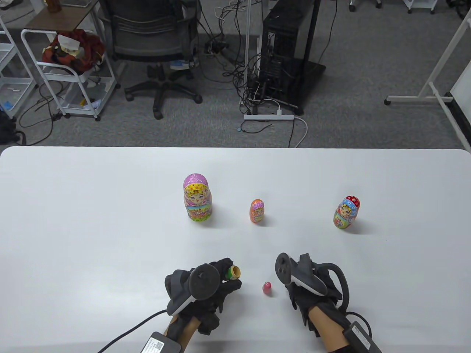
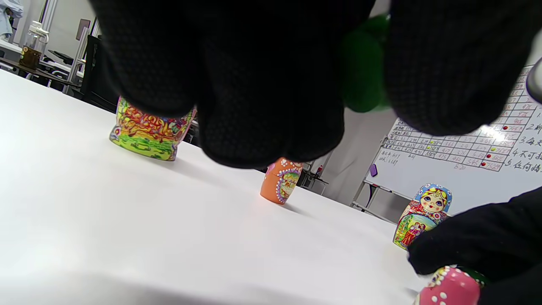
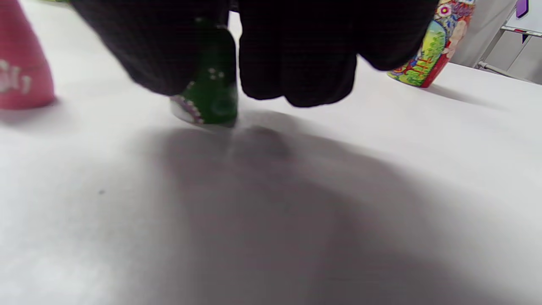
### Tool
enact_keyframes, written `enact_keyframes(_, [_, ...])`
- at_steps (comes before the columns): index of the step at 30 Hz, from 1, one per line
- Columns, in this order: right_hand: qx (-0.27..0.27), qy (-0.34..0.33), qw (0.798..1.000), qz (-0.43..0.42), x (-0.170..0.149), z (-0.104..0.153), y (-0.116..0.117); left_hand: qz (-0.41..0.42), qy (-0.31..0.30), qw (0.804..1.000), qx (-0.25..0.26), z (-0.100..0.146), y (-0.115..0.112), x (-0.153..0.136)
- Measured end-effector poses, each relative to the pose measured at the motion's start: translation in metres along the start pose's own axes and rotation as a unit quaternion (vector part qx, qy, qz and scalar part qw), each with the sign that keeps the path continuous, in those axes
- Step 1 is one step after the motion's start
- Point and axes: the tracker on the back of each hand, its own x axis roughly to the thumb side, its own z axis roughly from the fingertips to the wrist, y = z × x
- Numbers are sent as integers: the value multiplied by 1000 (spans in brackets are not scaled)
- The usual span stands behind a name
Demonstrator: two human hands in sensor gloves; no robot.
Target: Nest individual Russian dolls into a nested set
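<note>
My left hand point(image 1: 231, 278) grips a green doll half point(image 1: 233, 273) just above the table, its open rim turned to the right; it shows as a green blur between my fingers in the left wrist view point(image 2: 363, 67). My right hand point(image 1: 307, 285) holds a second green doll piece point(image 3: 207, 99) against the table; the table view hides this piece under the hand. The tiny pink doll point(image 1: 267, 288) stands between my hands, close to the right hand point(image 3: 19, 72). The big purple doll point(image 1: 197, 198), the orange doll point(image 1: 257, 211) and the blue-and-red doll point(image 1: 346, 212) stand closed farther back.
The white table point(image 1: 92, 220) ends at its far edge near the top of the table view. Beyond it are an office chair point(image 1: 154, 40), cables and a computer tower point(image 1: 283, 51) on the floor.
</note>
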Motion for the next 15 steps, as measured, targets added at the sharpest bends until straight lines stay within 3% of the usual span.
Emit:
enact_keyframes(3, [-53,-13,998,33,7,14,-15,-1,-1,1000,-2,0,0,0])
enact_keyframes(7, [-120,-71,990,-25,28,26,-25,-10,-4,1000,-8,0,-2,1])
enact_keyframes(15, [-102,-92,989,-46,46,17,-1,-17,-9,1000,-16,1,-4,4])
